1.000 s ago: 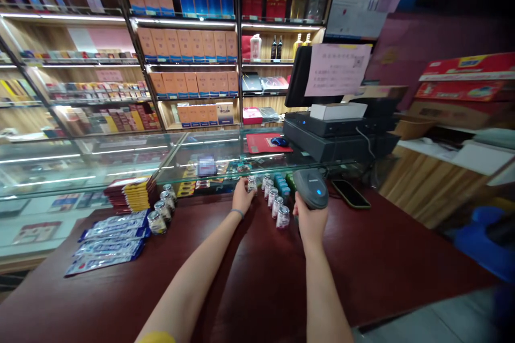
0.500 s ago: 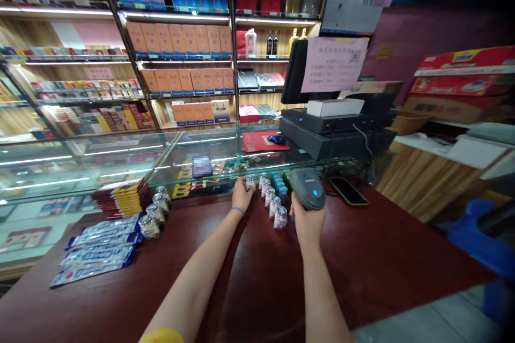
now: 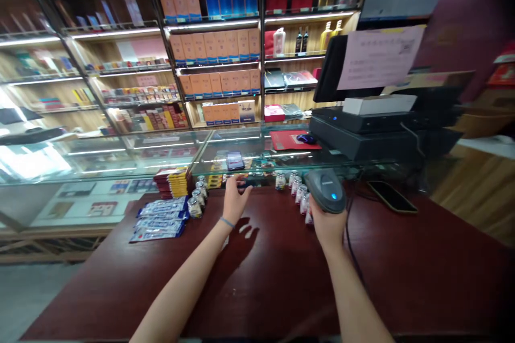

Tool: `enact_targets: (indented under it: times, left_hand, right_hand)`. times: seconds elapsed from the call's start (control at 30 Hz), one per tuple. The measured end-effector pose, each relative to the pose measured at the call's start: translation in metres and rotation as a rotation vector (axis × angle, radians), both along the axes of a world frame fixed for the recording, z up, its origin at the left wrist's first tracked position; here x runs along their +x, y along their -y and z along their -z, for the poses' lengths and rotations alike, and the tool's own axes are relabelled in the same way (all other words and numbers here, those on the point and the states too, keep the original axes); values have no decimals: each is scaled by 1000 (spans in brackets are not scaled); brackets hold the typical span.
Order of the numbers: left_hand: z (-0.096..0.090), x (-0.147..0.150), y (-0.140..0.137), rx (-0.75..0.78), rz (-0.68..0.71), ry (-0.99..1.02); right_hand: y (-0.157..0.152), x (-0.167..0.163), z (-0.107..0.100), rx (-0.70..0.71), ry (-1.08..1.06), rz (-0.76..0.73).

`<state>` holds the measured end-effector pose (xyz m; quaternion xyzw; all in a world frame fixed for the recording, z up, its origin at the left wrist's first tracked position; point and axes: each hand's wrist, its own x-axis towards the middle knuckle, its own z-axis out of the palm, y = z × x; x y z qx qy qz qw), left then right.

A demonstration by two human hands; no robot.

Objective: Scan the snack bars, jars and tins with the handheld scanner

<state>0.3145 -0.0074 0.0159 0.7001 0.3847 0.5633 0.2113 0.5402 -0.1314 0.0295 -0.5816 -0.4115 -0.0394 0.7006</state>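
In our right hand [image 3: 330, 228], the grip is closed round a dark grey plastic barcode scanner [image 3: 326, 191] near small clear silver-lidded jars [image 3: 300, 192] on the dark-red desk [image 3: 273, 284]; our left hand [image 3: 235, 201], grip released, hovers left of them.

Wooden shelves [image 3: 314, 32], white light strips [image 3: 213, 26] | glass counter [image 3: 177, 143] | dark red tabletop [image 3: 273, 278] | pinkish wall [image 3: 454, 37] | grey floor [image 3: 40, 278]

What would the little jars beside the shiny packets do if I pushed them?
The jars might slide, since the tabletop looks shiny. A push could knock one into its neighbour, as they stand close together. Tipped over, one might roll, because its sides look round.
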Motion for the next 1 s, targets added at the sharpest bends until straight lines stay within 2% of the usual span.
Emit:
enact_targets:
  times: [0.1,0.2,0.3,0.4,0.5,0.6,0.7,0.8,0.9,1.0]
  left_hand:
    - [-12,-48,15,131,-164,-105]
    - [-16,-93,26,250,-374,-198]
    - [-7,-131,28,310,-557,-269]
    - [12,-155,25,307,-639,-309]
    - [28,-166,22,223,-621,-325]
    - [35,-168,22,109,-559,-356]
    - [37,-166,24,3,-532,-398]
    - [38,-165,26,-71,-568,-457]
    - [40,-165,26,-110,-604,-503]
    - [38,-165,27,-96,-568,-446]
  right_hand:
    - [-3,-14,6,-25,101,-8]
    - [-6,-27,13,-47,286,10]
    - [-6,-41,17,-47,493,10]
    - [-3,-56,19,-43,639,-57]
    - [1,-70,19,-69,705,-153]
    - [5,-82,19,-119,718,-236]
    - [6,-89,22,-182,719,-237]
    - [5,-91,26,-208,714,-223]
    - [3,-91,27,-206,706,-221]
    - [2,-89,28,-204,731,-223]
